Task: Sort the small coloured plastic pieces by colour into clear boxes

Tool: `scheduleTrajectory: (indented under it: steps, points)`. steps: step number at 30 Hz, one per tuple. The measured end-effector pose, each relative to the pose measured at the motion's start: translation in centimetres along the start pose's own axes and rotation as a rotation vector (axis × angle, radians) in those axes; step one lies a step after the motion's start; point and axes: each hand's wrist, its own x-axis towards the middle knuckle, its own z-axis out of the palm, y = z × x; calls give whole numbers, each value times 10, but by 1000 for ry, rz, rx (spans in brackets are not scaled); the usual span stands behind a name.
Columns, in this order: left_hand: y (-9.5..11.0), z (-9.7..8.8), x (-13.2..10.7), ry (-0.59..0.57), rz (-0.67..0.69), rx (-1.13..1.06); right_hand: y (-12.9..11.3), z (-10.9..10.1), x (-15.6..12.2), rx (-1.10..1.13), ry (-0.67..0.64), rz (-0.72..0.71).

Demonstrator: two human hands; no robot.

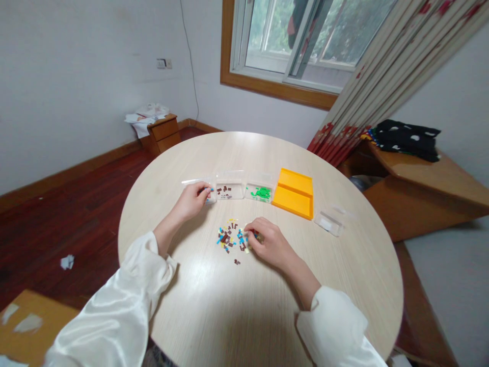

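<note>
A small heap of tiny coloured pieces, brown, blue, yellow and red, lies in the middle of the round table. My right hand rests at the heap's right edge, fingers curled in a pinch over a few pieces. My left hand reaches to the leftmost clear box, fingertips pinched at its rim on something small and blue. Beside that box stand a clear box with brown pieces and a clear box with green pieces.
An orange tray lies to the right of the boxes, with a clear lid past it. A wooden bench with dark cloth stands right of the table, a small nightstand by the far wall, a cardboard box at lower left.
</note>
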Motion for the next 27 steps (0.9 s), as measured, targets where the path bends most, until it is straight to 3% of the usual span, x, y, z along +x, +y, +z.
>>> scheduleTrajectory:
  steps: [3, 8, 18, 27]
  points:
    - [-11, -6, 6, 168, 68, 337, 2, -1, -1, 1, -132, -13]
    - [-26, -3, 6, 148, 87, 587, 3, 2, -3, -45, -243, -56]
    - [-41, -2, 6, 117, 116, 740, 2, 1, -2, -47, -270, -11]
    - [-30, -2, 2, 109, 110, 782, 5, 2, -2, -57, -268, -20]
